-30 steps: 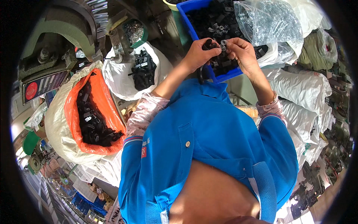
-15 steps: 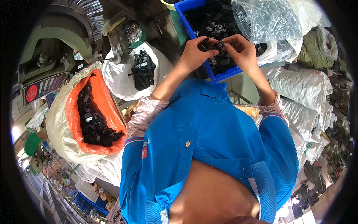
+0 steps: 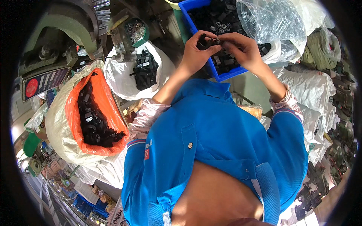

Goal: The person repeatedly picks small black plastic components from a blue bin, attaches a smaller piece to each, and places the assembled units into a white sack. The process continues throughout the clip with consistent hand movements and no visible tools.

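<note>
Left fingers (image 3: 213, 49) clamped on black part (image 3: 203, 42), right fingers (image 3: 230, 37) pinching what seems a spring (image 3: 218, 41), mostly hidden

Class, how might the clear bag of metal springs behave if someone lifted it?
The clear bag would probably sag, since its plastic looks thin and wrinkled. It may be heavy for its size, as many metal springs show through. Those jumbled springs would likely shift inside as it moved.
</note>
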